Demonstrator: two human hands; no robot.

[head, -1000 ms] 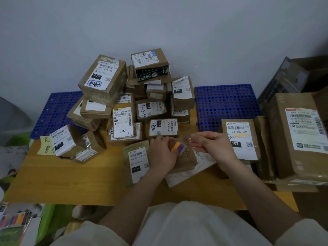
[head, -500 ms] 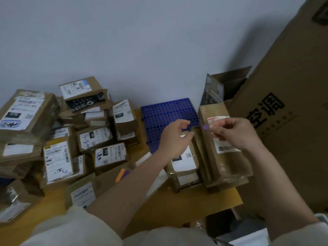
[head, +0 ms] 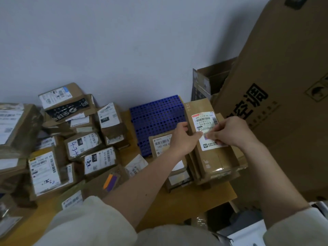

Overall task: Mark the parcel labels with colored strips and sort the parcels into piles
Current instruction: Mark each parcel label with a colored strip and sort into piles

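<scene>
The right hand [head: 230, 133] pinches a purple strip [head: 205, 137] flat over the label [head: 205, 129] of the tall parcel [head: 211, 153]; the left hand [head: 183, 139] grips that parcel's near-left edge, just beside the strip

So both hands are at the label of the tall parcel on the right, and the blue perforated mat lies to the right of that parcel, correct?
Not quite: the head view shows the blue perforated mat left of the tall parcel. Both the left hand and right hand are at its label.
</scene>
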